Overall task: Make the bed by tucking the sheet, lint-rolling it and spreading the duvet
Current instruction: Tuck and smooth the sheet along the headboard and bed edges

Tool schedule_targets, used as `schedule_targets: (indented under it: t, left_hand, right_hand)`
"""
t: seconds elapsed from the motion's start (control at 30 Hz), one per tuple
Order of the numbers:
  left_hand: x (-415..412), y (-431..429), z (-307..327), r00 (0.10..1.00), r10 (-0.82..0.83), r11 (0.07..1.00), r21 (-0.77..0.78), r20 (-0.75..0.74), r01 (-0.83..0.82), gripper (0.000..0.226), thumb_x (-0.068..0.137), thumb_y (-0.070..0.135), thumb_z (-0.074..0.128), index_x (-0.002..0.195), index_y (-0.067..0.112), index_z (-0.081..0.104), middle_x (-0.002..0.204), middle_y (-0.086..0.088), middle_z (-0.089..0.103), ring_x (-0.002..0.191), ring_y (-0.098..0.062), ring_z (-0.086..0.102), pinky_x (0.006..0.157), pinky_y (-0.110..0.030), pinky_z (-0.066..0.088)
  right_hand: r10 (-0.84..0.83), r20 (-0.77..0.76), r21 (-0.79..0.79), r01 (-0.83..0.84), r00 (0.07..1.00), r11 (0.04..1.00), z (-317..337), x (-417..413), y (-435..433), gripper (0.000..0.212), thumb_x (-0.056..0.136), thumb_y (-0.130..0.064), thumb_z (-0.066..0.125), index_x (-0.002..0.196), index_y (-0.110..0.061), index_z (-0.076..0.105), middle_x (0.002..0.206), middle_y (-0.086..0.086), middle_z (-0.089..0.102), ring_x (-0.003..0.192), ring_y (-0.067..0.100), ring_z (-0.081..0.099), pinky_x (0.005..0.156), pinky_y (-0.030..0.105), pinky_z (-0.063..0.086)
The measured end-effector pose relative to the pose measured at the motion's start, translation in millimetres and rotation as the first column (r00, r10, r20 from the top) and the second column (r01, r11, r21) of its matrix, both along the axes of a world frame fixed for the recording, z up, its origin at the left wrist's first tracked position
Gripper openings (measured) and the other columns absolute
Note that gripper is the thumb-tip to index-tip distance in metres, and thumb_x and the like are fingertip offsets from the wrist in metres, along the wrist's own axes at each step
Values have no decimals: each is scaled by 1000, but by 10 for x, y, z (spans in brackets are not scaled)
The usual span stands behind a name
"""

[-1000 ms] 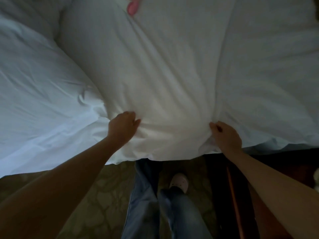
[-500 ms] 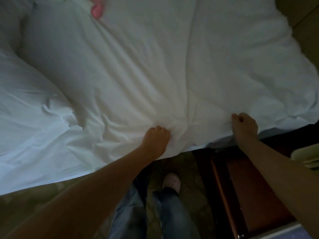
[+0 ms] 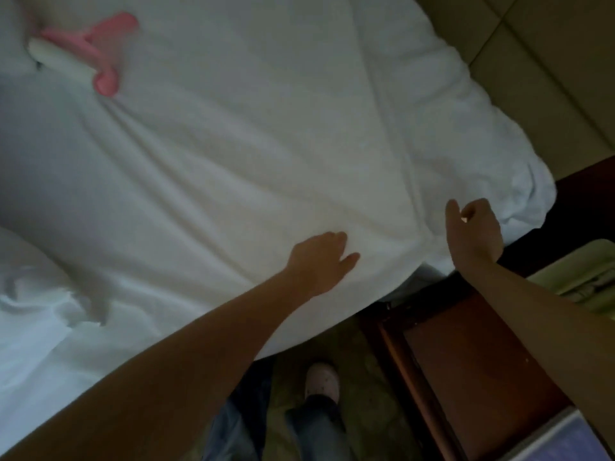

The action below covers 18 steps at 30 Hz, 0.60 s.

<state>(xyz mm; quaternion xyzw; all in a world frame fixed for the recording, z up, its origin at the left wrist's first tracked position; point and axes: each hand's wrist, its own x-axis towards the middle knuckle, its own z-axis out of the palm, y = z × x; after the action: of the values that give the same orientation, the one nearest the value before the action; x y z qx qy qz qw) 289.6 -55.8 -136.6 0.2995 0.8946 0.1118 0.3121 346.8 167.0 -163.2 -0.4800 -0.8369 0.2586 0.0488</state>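
Two hands at the duvet's (image 3: 266, 144) 5 o'clock edge: left hand (image 3: 319, 261) flat and relaxed on the cloth, right hand (image 3: 474, 231) loosely curled, gripping nothing visible. Best to smooth outward toward the 3 o'clock corner, pressing lightly. Roller (image 3: 83, 51) lying on the bed at 10 o'clock. Padded headboard (image 3: 532, 78) at 1, wooden nightstand (image 3: 466, 361) at 5, patterned carpet (image 3: 366, 387) below.

The room was dim, and the white duvet (image 3: 266, 144) read grey, brightest and faintly bluish at its lower left. Motion blur smeared the pink lint roller (image 3: 93, 51) and softened the outlines of the left hand (image 3: 319, 264) and right hand (image 3: 472, 231), while the floor (image 3: 366, 410) and legs (image 3: 316, 427) sank into deep shadow. The whole view looked soft, with detail lost throughout.
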Motion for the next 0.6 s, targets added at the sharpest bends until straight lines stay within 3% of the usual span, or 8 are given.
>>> schedule_targets:
  t: [0.07, 0.17, 0.3, 0.43, 0.53, 0.6]
  left_hand:
    - [31, 326, -52, 1000, -27, 1000, 15, 0, 27, 48, 97, 50, 37, 122, 10, 45, 121, -10, 53, 112, -28, 52, 90, -36, 42]
    - [76, 758, -196, 994, -81, 996, -52, -70, 78, 63, 94, 56, 39, 133, 6, 39, 131, -12, 49, 119, -29, 49, 95, -37, 41]
    - [18, 996, -337, 987, -38, 997, -75, -155, 27, 42, 98, 39, 44, 124, 6, 51, 121, -11, 58, 113, -28, 56, 91, -33, 45]
    - [-42, 995, -328, 950, -244, 970, -55, -196, 238, 26, 100, 20, 41, 119, 10, 57, 116, -7, 61, 107, -27, 60, 87, -33, 47]
    - [-132, 950, -350, 944, -303, 952, 4, -130, 307, 31, 102, 25, 34, 118, 12, 56, 117, -7, 60, 110, -27, 56, 88, -33, 44]
    - [-184, 948, -361, 927, -352, 935, 3, -127, 355, 32, 103, 26, 31, 113, 10, 57, 113, -9, 60, 106, -29, 57, 83, -33, 43]
  right_hand:
    - [41, -16, -20, -41, 999, 999, -29, -149, 200, 40, 93, -45, 48, 105, -7, 51, 109, 16, 59, 99, 36, 57, 85, 43, 44]
    - [187, 130, -64, -180, 974, 982, -143, -329, 417, 41, 89, -46, 55, 104, -7, 53, 111, 17, 58, 104, 37, 56, 91, 45, 45]
    - [354, 212, -2, -362, 911, 932, -317, -380, 418, 31, 98, -34, 42, 105, -5, 51, 108, 21, 58, 103, 39, 55, 89, 46, 40]
    - [409, 169, 174, -435, 897, 883, -222, -266, 539, 27, 101, -28, 35, 88, -8, 47, 90, 23, 64, 86, 40, 60, 76, 40, 39]
    - [365, 115, 212, -382, 924, 899, -46, -154, 808, 32, 101, -24, 35, 92, -2, 55, 91, 27, 63, 86, 42, 60, 67, 37, 35]
    - [164, 122, 218, -187, 979, 958, 52, -34, 1158, 34, 101, -20, 34, 103, 3, 58, 99, 31, 62, 92, 45, 59, 72, 42, 42]
